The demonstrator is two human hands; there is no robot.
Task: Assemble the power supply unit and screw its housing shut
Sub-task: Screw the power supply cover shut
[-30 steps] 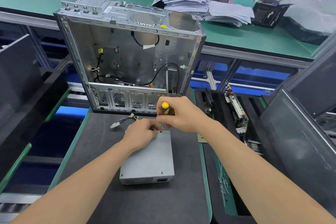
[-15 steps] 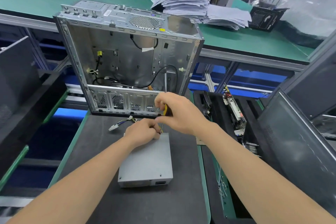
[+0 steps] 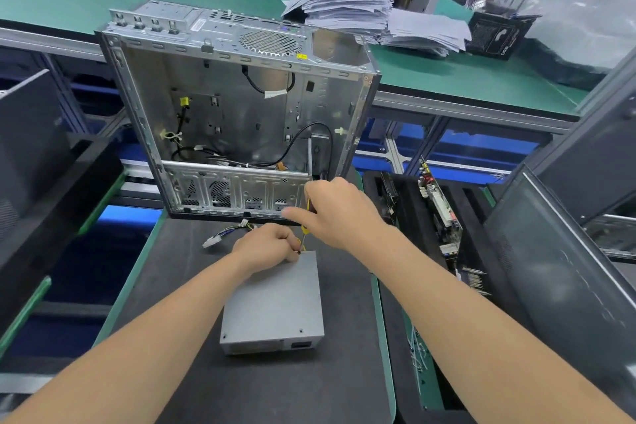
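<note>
A grey power supply unit (image 3: 275, 306) lies flat on the dark mat, its cables (image 3: 227, 232) trailing off its far end. My right hand (image 3: 339, 213) grips a yellow-handled screwdriver (image 3: 305, 229), held nearly upright with its tip at the unit's far top edge. My left hand (image 3: 266, 244) rests on that far edge with curled fingers pinching at the screwdriver's tip; a screw there is too small to make out. Most of the handle is hidden inside my right hand.
An open metal computer case (image 3: 237, 120) stands tilted just behind the unit. A black foam tray (image 3: 475, 203) with circuit boards (image 3: 438, 210) sits to the right, dark panels (image 3: 557, 286) at both sides. Stacked papers (image 3: 358, 10) lie on the green bench behind.
My right hand has turned on the screwdriver, covering the yellow handle top that showed a second ago. The left hand stays at the tip. The view shifted slightly.
</note>
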